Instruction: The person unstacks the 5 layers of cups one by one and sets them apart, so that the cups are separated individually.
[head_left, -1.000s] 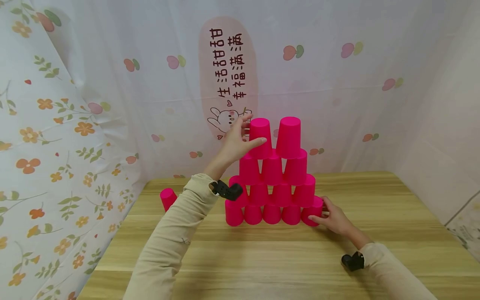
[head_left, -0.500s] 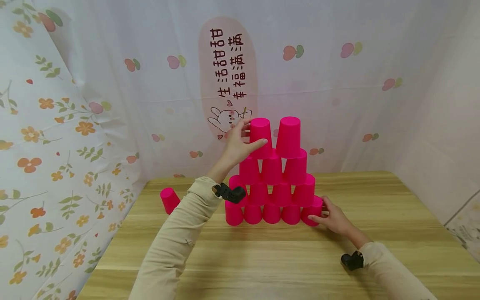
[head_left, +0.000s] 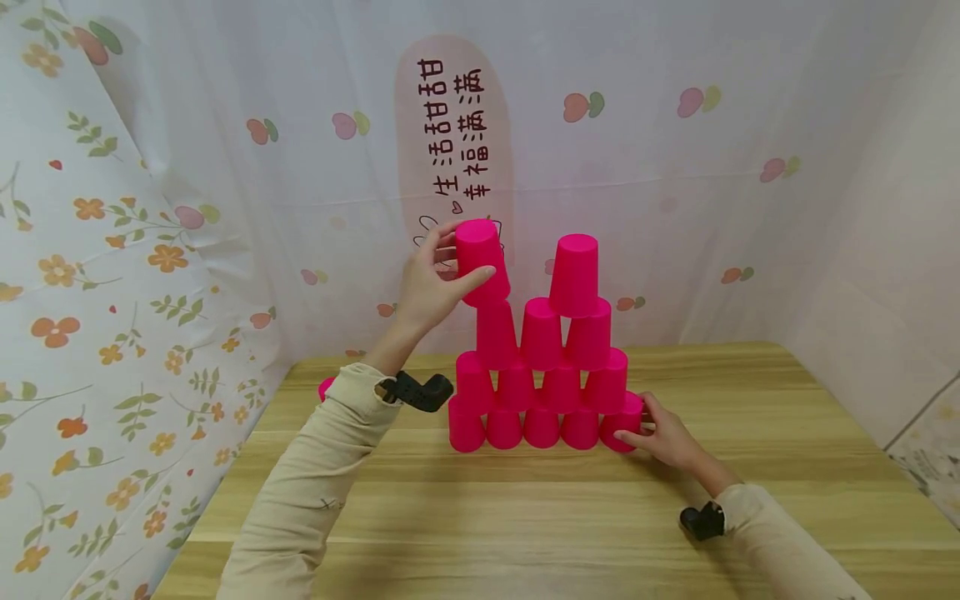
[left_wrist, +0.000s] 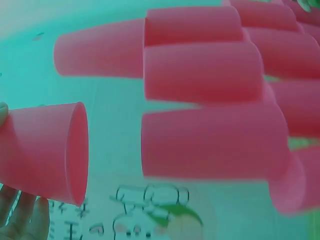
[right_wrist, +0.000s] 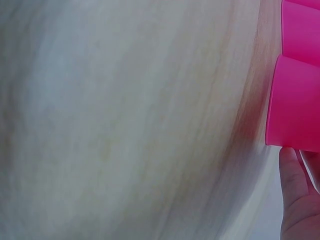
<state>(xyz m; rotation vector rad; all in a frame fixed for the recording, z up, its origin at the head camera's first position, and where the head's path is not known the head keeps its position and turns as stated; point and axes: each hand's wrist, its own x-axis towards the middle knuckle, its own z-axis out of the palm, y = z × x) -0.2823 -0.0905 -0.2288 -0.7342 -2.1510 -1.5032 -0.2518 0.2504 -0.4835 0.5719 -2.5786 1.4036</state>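
An upside-down pink cup [head_left: 480, 265], slightly tilted, is held by my left hand [head_left: 429, 287], thumb in front and fingers behind. In the left wrist view this cup [left_wrist: 40, 150] hangs apart from the stack. Below it stands the left cup [head_left: 497, 335] of the stack's third row. Another upside-down cup [head_left: 576, 277] sits alone at the top right of the pyramid. At the lower right, my right hand [head_left: 667, 435] holds the end cup [head_left: 619, 425] of the bottom row; its thumb touches the cup [right_wrist: 295, 102] in the right wrist view.
Several pink cups [head_left: 542, 429] form the bottom row on the wooden table [head_left: 540, 525]. One loose pink cup [head_left: 326, 388] is mostly hidden behind the left sleeve [head_left: 315, 467]. A white printed curtain [head_left: 660, 233] hangs behind the table.
My left hand has lifted its cup off the stack's upper left and moved it left and slightly up. My right hand stays at the bottom-row cup. The left sleeve now hides more of the loose cup.
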